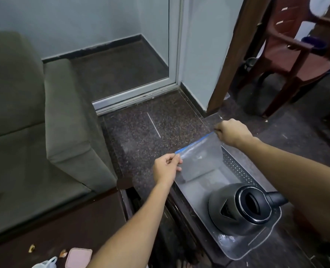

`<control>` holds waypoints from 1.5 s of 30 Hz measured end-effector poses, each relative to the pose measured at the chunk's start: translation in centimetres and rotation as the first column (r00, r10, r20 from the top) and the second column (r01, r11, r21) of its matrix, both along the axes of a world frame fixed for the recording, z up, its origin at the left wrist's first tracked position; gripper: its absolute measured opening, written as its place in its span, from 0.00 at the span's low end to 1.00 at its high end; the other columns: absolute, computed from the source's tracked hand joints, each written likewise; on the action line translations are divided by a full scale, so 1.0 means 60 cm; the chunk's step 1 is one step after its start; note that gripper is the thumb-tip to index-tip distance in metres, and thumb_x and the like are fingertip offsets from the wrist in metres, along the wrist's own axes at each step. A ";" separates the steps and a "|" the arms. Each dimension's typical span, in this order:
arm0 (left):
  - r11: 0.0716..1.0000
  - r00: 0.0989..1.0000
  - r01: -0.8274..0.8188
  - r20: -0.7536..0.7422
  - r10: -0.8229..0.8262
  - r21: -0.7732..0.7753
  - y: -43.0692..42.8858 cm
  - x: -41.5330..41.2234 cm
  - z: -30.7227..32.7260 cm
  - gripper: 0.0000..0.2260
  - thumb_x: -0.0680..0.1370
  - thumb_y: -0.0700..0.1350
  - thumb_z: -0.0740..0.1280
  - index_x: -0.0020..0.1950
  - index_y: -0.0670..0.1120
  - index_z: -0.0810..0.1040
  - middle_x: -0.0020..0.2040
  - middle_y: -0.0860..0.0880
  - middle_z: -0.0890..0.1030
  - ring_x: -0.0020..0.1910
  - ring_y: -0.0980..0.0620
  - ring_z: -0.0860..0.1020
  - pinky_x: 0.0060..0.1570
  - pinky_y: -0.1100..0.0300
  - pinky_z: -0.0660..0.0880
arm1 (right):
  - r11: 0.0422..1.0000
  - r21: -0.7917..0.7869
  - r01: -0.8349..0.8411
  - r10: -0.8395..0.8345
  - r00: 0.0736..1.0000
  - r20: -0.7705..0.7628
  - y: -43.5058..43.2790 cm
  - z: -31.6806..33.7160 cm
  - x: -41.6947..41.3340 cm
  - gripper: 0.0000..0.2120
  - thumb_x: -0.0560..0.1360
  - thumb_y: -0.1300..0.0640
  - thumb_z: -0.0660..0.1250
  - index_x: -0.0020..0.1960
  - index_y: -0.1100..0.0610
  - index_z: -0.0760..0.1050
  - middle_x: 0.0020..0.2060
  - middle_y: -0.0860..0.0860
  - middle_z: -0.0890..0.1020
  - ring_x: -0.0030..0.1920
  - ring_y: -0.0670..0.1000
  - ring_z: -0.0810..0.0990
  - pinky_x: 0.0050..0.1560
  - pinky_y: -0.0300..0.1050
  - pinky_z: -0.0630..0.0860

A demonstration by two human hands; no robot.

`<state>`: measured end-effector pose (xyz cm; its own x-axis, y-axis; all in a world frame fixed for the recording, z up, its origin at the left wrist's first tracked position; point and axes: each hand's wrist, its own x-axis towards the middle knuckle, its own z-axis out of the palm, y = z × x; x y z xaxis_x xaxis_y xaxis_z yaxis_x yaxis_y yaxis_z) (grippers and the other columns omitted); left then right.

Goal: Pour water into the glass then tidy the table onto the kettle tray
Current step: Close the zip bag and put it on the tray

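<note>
A clear plastic zip bag (200, 161) with a blue strip along its top edge is stretched between my two hands above the far end of the grey kettle tray (237, 167). My left hand (167, 168) pinches the bag's left corner. My right hand (231, 133) pinches its right corner. A dark kettle (241, 207) with a black lid and handle stands on the near half of the tray. The tray rests on a dark wooden table (276, 254). No glass is in view.
A grey-green sofa (44, 132) fills the left side. A pink pad (78, 257), a white plastic bag (46, 264) and small scraps lie on a dark surface at bottom left. A brown plastic chair (295, 55) stands at upper right beyond a wooden post.
</note>
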<state>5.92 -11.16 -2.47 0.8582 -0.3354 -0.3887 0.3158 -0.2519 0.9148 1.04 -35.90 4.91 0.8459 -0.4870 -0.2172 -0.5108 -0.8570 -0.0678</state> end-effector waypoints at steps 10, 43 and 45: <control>0.997 0.994 -0.045 0.105 0.038 0.066 -0.008 0.023 -0.021 0.12 0.80 0.45 0.71 0.39 0.59 0.82 0.37 0.56 0.87 0.29 0.56 0.82 0.46 0.50 0.83 | 0.976 0.147 0.160 -0.190 0.957 0.218 0.011 -0.049 0.008 0.06 0.75 0.50 0.65 0.48 0.53 0.76 0.45 0.57 0.84 0.48 0.65 0.82 0.44 0.52 0.76; 0.913 0.910 0.120 0.325 -0.258 0.391 0.017 0.015 -0.029 0.36 0.76 0.60 0.73 0.81 0.54 0.65 0.49 0.54 0.88 0.58 0.47 0.84 0.58 0.53 0.78 | 0.867 0.444 -0.228 0.441 0.765 -0.468 0.068 -0.210 -0.011 0.25 0.76 0.61 0.68 0.72 0.51 0.74 0.69 0.48 0.78 0.65 0.49 0.78 0.67 0.38 0.71; 0.918 0.916 0.094 0.327 -0.231 0.384 0.040 0.011 -0.022 0.36 0.76 0.61 0.72 0.81 0.54 0.65 0.50 0.54 0.88 0.59 0.46 0.83 0.59 0.52 0.78 | 0.879 0.422 -0.223 0.425 0.767 -0.481 0.076 -0.208 -0.008 0.26 0.75 0.61 0.69 0.73 0.51 0.74 0.68 0.46 0.78 0.64 0.47 0.78 0.66 0.36 0.71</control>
<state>6.56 -8.73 -3.79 0.9061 -0.3810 -0.1838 -0.0899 -0.5982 0.7963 0.57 -31.36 -7.60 0.6266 -0.0217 -0.7791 -0.2419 -0.9557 -0.1678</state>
